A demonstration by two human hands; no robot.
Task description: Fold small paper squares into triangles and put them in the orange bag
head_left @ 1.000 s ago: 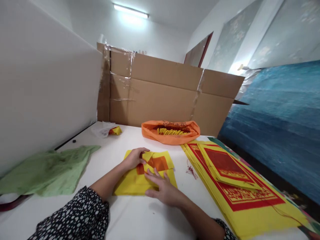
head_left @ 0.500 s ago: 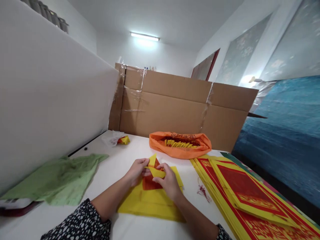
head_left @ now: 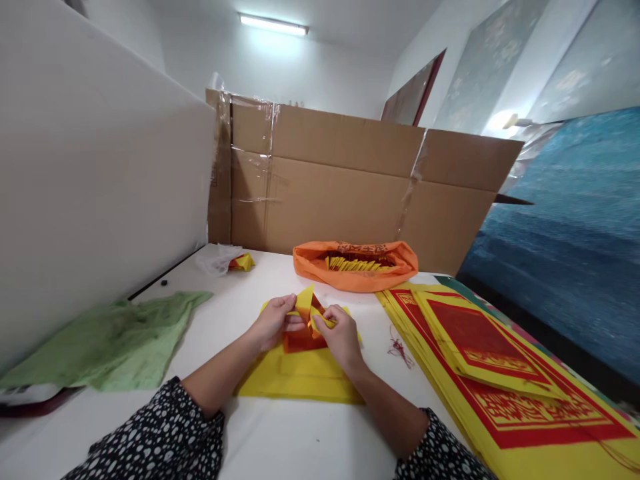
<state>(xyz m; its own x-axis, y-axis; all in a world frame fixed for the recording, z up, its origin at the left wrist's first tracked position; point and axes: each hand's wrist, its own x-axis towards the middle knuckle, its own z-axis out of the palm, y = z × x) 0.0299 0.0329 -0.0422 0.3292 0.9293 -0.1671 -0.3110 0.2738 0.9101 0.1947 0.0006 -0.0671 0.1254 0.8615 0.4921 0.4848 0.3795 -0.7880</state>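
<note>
Between my two hands is a partly folded sheet of yellow paper (head_left: 305,301) with an orange-red patch. My left hand (head_left: 274,323) pinches its left side, thumb on top and fingers beneath. On the other side, my right hand (head_left: 342,333) is closed on a folded flap, its thumb and forefinger pressed together. Under both hands lie flat yellow paper sheets (head_left: 300,377), with a red-orange area showing just below the folded piece. The underside of the folded paper is hidden.
An orange cloth bag (head_left: 345,283) full of folded yellow papers stands behind my hands. To the right are stacked red-and-yellow printed papers (head_left: 500,333) and a tangle of red string (head_left: 400,350). A green cloth (head_left: 135,340) lies left; a cardboard panel (head_left: 340,193) stands at the back.
My right hand has turned the right flap of the paper up and inward, so it now stands more upright. The camera has tilted down slightly, and the left hand keeps its pinch.
</note>
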